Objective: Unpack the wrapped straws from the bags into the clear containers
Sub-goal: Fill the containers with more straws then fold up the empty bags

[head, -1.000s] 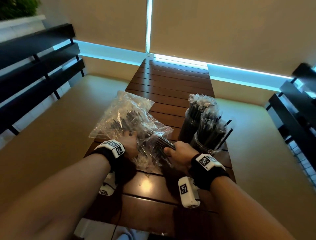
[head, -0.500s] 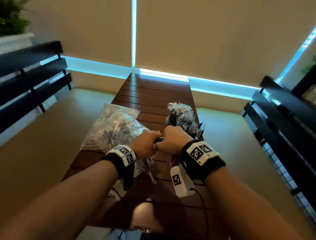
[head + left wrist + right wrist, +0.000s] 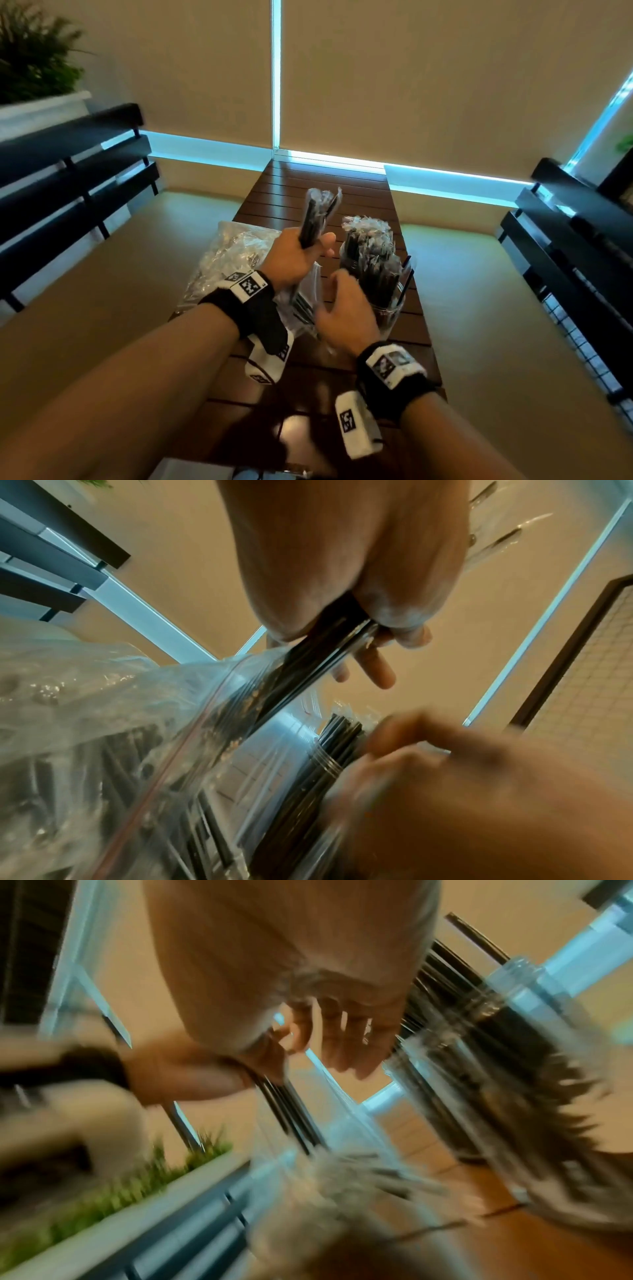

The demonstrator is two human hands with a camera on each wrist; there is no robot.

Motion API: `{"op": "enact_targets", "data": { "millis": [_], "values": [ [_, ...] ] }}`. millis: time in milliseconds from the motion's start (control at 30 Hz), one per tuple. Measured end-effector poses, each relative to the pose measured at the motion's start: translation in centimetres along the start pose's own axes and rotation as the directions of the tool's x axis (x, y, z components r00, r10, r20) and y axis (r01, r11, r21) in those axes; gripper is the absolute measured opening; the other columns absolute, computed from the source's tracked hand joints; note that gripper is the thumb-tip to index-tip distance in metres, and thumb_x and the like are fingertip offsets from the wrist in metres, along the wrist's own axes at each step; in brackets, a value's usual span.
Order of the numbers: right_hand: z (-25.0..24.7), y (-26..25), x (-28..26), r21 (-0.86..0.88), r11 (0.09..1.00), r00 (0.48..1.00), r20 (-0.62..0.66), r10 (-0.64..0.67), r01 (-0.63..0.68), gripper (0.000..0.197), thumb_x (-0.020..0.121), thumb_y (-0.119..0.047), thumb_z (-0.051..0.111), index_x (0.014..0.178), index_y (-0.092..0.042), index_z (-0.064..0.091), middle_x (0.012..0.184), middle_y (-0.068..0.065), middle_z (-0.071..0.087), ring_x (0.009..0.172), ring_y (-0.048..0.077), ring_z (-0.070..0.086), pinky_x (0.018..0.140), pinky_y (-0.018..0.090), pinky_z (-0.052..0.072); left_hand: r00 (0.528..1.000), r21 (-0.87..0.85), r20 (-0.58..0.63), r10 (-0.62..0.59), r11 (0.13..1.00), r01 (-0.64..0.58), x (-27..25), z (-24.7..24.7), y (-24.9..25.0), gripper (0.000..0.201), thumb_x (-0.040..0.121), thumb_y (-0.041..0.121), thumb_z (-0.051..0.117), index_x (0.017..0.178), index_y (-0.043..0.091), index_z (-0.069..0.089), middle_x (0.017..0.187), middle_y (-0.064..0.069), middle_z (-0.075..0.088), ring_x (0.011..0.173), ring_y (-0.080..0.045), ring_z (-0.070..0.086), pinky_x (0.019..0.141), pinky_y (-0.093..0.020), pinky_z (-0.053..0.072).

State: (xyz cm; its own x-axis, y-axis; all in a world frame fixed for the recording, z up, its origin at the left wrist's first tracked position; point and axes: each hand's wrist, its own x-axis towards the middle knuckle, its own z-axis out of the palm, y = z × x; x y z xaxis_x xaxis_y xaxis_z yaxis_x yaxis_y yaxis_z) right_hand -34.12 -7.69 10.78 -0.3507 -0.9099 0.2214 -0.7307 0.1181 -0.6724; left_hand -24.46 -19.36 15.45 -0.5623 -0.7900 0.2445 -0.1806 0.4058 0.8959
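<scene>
A: L hand (image 3: 294, 257)?
B: Fist wrapped round a bunch of wrapped straws (image 3: 317, 219), held upright above the table (image 3: 342, 185). Tips w/ crinkled wrap stick up past the knuckles; lower ends run down into the open mouth of the bag (image 3: 236, 253), seen from the L wrist cam.

A: And the R hand (image 3: 346, 308)?
B: Empty, fingers loosely spread, grip slack. It's just beside the near clear container (image 3: 390, 315), at its left side. Touching or not, can't tell, too blurred.

A: Containers?
B: Two, right half of the table. The near one holds black straws standing up; the far container (image 3: 368, 240) is packed w/ them too, wrap ends bunched on top.

A: Bag?
B: Clear zip bag lying on the table's left half, under and behind the L hand, lots of wrapped straws inside.

A: Anything else?
B: Dark slatted benches (image 3: 68, 171) both sides, plant (image 3: 30, 58) top left.
</scene>
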Motion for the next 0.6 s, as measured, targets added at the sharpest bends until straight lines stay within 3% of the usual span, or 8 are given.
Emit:
{"op": "enact_targets", "data": {
  "millis": [33, 100, 167, 200, 333, 467, 533, 600],
  "values": [
    [1.4, 1.2, -0.5, -0.157, 0.987, 0.990, 0.123, 0.062, -0.042, 0.031, 0.087, -0.032, 0.061, 0.107, -0.021, 0.041, 0.107, 0.002, 0.050, 0.096, 0.023, 0.058, 0.077, 0.041, 0.050, 1.000, 0.006, 0.002, -0.010, 1.000, 0.010, -0.2, 0.2, 0.0, 0.039, 0.094, 0.047, 0.059, 0.082, 0.013, 0.074, 0.088, 0.002, 0.075, 0.087, -0.012, 0.068, 0.086, -0.035, 0.049],
    [3.7, 3.4, -1.6, -0.358, 0.922, 0.911, 0.315, 0.267, -0.146, 0.051, 0.087, -0.037, 0.062, 0.127, -0.020, 0.035, 0.127, 0.006, 0.045, 0.116, 0.033, 0.055, 0.090, 0.046, 0.049, 1.000, 0.011, 0.003, -0.024, 1.000, 0.024, -0.6, 0.6, -0.3, 0.041, 0.094, 0.048, 0.058, 0.078, 0.014, 0.073, 0.086, 0.001, 0.074, 0.086, -0.014, 0.068, 0.085, -0.035, 0.049],
    [5.5, 5.2, -2.6, -0.470, 0.859, 0.824, 0.392, 0.409, -0.203, 0.052, 0.091, -0.033, 0.060, 0.132, -0.017, 0.033, 0.134, 0.011, 0.047, 0.121, 0.036, 0.055, 0.095, 0.046, 0.048, 0.999, 0.010, 0.005, -0.033, 0.999, 0.033, -0.7, 0.7, -0.8, 0.041, 0.094, 0.049, 0.058, 0.074, 0.016, 0.073, 0.082, -0.001, 0.074, 0.084, -0.015, 0.068, 0.088, -0.039, 0.051],
    [6.0, 5.7, -2.9, -0.509, 0.838, 0.807, 0.401, 0.433, -0.197, 0.046, 0.093, -0.030, 0.057, 0.131, -0.015, 0.036, 0.134, 0.013, 0.049, 0.121, 0.036, 0.056, 0.095, 0.045, 0.048, 0.999, 0.007, 0.003, -0.037, 0.999, 0.037, -0.8, 0.8, -0.9, 0.040, 0.094, 0.047, 0.059, 0.073, 0.015, 0.072, 0.081, -0.001, 0.074, 0.082, -0.015, 0.069, 0.089, -0.041, 0.052],
    [6.6, 6.3, -2.2, -0.509, 0.837, 0.811, 0.394, 0.433, -0.199, 0.029, 0.097, -0.016, 0.046, 0.124, -0.006, 0.051, 0.131, 0.020, 0.056, 0.121, 0.038, 0.057, 0.095, 0.042, 0.048, 1.000, 0.008, -0.028, -0.010, 1.000, 0.011, -1.1, 0.9, -0.6, 0.042, 0.094, 0.043, 0.061, 0.074, 0.006, 0.069, 0.079, -0.008, 0.072, 0.078, -0.022, 0.068, 0.084, -0.044, 0.054],
    [6.2, 4.8, 0.1, -0.374, 0.866, 0.831, 0.318, 0.456, -0.332, 0.029, 0.096, -0.021, 0.048, 0.120, -0.004, 0.053, 0.128, 0.021, 0.058, 0.118, 0.039, 0.057, 0.091, 0.038, 0.047, 0.998, -0.101, -0.050, 0.040, 0.994, -0.045, -1.3, 1.4, 1.9, 0.045, 0.093, 0.041, 0.063, 0.071, 0.002, 0.060, 0.075, -0.017, 0.067, 0.080, -0.035, 0.066, 0.076, -0.047, 0.054],
    [5.7, 4.0, 0.8, -0.333, 0.862, 0.838, 0.270, 0.475, -0.381, 0.031, 0.098, -0.022, 0.048, 0.123, -0.004, 0.047, 0.128, 0.022, 0.058, 0.118, 0.039, 0.057, 0.090, 0.039, 0.046, 0.996, -0.141, -0.058, 0.075, 0.987, -0.082, -0.9, 1.3, 3.8, 0.037, 0.094, 0.038, 0.062, 0.068, 0.012, 0.057, 0.068, -0.003, 0.063, 0.075, -0.024, 0.067, 0.072, -0.040, 0.054],
    [4.9, 3.4, 1.2, -0.323, 0.876, 0.860, 0.253, 0.444, -0.357, 0.038, 0.095, -0.020, 0.053, 0.127, -0.005, 0.040, 0.130, 0.020, 0.054, 0.119, 0.038, 0.056, 0.092, 0.041, 0.046, 0.993, -0.227, -0.110, 0.040, 0.972, -0.065, -0.2, 0.5, 5.0, 0.030, 0.094, 0.037, 0.062, 0.073, 0.016, 0.058, 0.067, 0.005, 0.061, 0.070, -0.010, 0.065, 0.079, -0.036, 0.053]
  ]
}}
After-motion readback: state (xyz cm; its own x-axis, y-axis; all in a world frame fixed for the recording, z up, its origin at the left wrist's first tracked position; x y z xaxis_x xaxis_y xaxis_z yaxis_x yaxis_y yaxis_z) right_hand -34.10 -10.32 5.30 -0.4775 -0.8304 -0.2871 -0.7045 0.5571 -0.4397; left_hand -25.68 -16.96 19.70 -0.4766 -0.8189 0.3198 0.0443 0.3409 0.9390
